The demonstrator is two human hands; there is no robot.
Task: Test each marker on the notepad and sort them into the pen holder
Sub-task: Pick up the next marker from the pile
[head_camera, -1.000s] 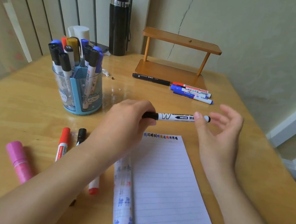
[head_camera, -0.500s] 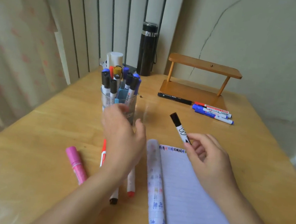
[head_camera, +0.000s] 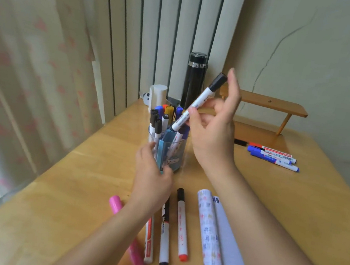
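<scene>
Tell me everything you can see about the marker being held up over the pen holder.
The marker has a slim white barrel with dark print, seemingly plastic, and a black cap on its upper end. It tilts, cap up and right, lower end down at the open top of the pen holder. The right hand pinches it mid-barrel. Whether its lower end touches the markers inside is unclear.

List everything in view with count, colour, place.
table: one, wood, underneath
pen holder: one, clear-blue, centre
holder markers: several, mixed caps, upright
held marker: one, white, black cap, over holder
near markers: four, one pink, front
far markers: four, black, red, blue, beside shelf
notepad: one, white, front right
flask: one, black, back
shelf: one, wooden, back right
cylinder: one, white, behind holder
left hand: grips pen holder
right hand: pinches held marker
</scene>
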